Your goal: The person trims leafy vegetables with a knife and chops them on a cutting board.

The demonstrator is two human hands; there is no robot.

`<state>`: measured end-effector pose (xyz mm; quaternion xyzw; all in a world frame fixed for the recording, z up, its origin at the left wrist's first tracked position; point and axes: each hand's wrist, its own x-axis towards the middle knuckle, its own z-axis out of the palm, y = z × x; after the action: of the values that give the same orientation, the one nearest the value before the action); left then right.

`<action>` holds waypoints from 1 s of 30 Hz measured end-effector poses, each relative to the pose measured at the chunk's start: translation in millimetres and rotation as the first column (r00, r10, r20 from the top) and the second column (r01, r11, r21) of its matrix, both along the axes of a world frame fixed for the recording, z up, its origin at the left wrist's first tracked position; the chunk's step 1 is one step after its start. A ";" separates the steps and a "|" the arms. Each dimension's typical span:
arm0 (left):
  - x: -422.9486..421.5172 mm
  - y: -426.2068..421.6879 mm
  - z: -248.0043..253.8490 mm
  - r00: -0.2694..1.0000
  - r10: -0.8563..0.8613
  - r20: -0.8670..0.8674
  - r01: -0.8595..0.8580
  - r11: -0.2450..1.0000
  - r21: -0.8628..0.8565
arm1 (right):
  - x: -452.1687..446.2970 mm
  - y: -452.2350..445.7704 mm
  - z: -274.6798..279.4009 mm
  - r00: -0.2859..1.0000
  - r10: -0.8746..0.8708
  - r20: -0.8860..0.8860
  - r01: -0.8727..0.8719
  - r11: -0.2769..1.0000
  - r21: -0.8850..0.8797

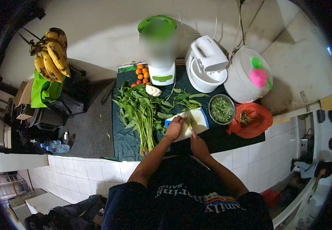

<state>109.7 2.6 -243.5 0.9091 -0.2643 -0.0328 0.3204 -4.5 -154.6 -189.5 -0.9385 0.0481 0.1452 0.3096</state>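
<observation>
A white cutting board [199, 122] with blue edges lies on the dark green cloth in front of me. My left hand [174, 129] is closed at the board's left side, pressing on a pale piece of food [185, 128]. At the front edge of the board, my right hand [199, 145] is wrapped round a knife, whose blade [191, 129] reaches over the board beside the pale food. Leafy green stalks [143, 119] lie in a large bundle left of the board, with more leaves [187, 100] behind it. A metal bowl [233, 114] of chopped greens stands to the right.
Behind stand a blender [162, 71], a stand mixer [208, 67] and a white rounded appliance [242, 65]. Orange-red fruits [142, 73] and a white lump [153, 91] lie near the blender. A red bag [256, 128] sits far right; bananas [51, 57] hang left.
</observation>
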 end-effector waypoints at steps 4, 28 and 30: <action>1.9 2.2 2.2 1.000 0.001 -0.014 -0.002 0.999 -0.035 | 1.8 2.5 6.2 0.995 -0.013 -0.095 0.011 1.000 -0.015; 2.0 5.7 -9.7 0.999 -0.005 0.032 0.009 0.992 -0.129 | -0.1 -0.2 -5.7 1.000 0.013 -0.015 -0.014 0.999 -0.049; 2.4 5.4 -7.8 0.999 -0.008 0.052 0.015 0.992 -0.127 | 0.8 0.6 -4.3 0.998 0.014 -0.065 -0.018 0.998 -0.066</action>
<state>112.1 8.0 -251.3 0.8857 -0.2794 0.0057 0.3708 -3.7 -153.9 -193.7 -0.9434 0.0555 0.1761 0.2756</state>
